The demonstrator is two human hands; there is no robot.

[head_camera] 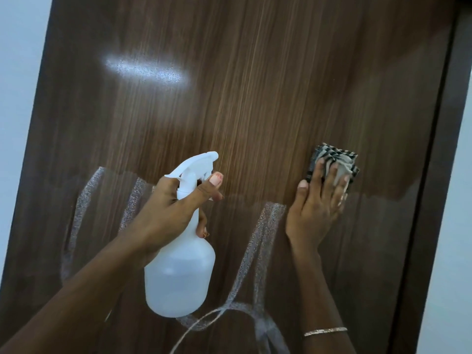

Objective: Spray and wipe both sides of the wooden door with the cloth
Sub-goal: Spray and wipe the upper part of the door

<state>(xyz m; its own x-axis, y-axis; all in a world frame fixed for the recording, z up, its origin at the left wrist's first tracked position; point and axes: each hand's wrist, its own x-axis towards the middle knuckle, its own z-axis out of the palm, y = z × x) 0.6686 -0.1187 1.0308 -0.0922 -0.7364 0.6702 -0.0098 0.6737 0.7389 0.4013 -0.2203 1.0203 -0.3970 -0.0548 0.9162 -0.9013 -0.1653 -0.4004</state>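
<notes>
Rising from the bottom edge, two bare forearms are reaching toward the wooden door (255, 85), which is filling almost the whole view. The left hand (173, 208) is gripping the neck of a white spray bottle (178, 277), with its fingers curling round just under the trigger head and the nozzle pointing at the panel. The bottle is hanging upright, just in front of the wood.

The right hand (316, 213), wearing a thin bracelet (325, 331) at the wrist, is lying flat with its fingers spread. It is pressing a folded black-and-white checked cloth (334, 162) against the door's right part, and the cloth is sticking out above the fingertips.

The door's dark brown surface is showing fine vertical grain and a glossy sheen. A bright patch of glare (145, 70) is sitting at the upper left. The lower half is looking darker, and pale glittery bands (268, 226) are reflecting in it.

A darker door frame (434, 175) is running along the right edge. Pale wall (18, 72) is showing on the left and again beyond the frame on the right.
</notes>
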